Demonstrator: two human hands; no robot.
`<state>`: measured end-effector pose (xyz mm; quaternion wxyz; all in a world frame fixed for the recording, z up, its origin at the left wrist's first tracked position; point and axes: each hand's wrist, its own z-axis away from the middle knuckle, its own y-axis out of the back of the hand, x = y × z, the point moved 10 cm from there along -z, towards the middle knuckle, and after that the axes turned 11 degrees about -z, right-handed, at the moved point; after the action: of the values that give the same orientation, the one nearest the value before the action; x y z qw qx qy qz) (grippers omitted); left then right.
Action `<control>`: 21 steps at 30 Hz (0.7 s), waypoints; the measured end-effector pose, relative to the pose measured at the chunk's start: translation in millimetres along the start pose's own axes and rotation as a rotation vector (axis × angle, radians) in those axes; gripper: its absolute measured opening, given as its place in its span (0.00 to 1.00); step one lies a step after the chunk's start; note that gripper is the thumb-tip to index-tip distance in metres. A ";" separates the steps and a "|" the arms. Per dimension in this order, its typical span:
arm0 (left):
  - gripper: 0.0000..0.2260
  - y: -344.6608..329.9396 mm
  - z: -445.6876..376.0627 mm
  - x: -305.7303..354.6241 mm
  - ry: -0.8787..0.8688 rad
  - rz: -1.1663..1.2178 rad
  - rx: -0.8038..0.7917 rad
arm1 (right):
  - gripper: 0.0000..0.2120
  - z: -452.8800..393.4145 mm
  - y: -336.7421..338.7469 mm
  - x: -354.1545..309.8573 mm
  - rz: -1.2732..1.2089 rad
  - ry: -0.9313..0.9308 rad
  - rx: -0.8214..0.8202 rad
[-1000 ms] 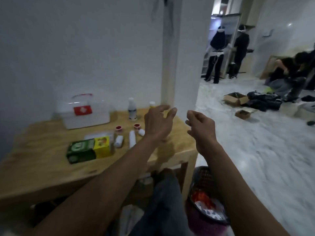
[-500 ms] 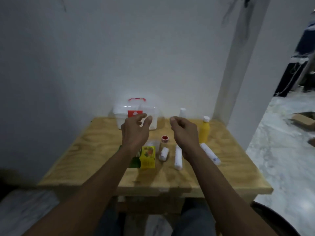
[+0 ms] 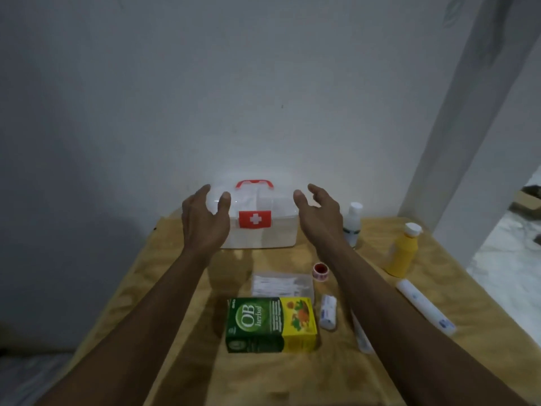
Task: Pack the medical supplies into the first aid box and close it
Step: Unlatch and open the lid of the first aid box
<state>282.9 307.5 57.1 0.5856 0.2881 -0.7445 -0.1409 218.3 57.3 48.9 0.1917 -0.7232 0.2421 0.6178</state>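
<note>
Translucent white plastic first aid box w/ red handle [image 3: 257,224]: lid shut, nothing packed. Our left hand [image 3: 205,221] & right hand [image 3: 319,218] spread, empty, flanking it; supplies lie loose on wooden table [image 3: 164,288].

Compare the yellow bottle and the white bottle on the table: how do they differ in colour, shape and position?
The yellow bottle has a yellow body and looks wider; the white bottle is pale and slimmer. The white bottle stands close beside the first aid box, just behind the right hand; the yellow bottle stands apart, nearer the table's right edge. The yellow bottle appears tilted in this wide view; the white one less so. Both stand on their bases and have white caps.
</note>
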 end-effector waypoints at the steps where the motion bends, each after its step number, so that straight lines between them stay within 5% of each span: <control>1: 0.25 -6.1 -7.9 -5.0 0.022 0.012 -0.031 | 0.25 -4.5 -4.6 2.3 0.009 -0.011 -0.003; 6: 0.25 -28.1 -33.2 -20.0 0.074 0.052 -0.141 | 0.25 -21.1 -26.6 12.9 0.036 -0.025 -0.061; 21: 0.23 -30.4 0.1 -20.7 0.075 0.142 -0.142 | 0.23 7.7 -1.0 19.5 0.023 -0.027 -0.055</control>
<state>293.9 295.7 24.1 0.6405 0.1973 -0.7287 -0.1406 215.1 60.3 28.4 0.1679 -0.7170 0.2309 0.6359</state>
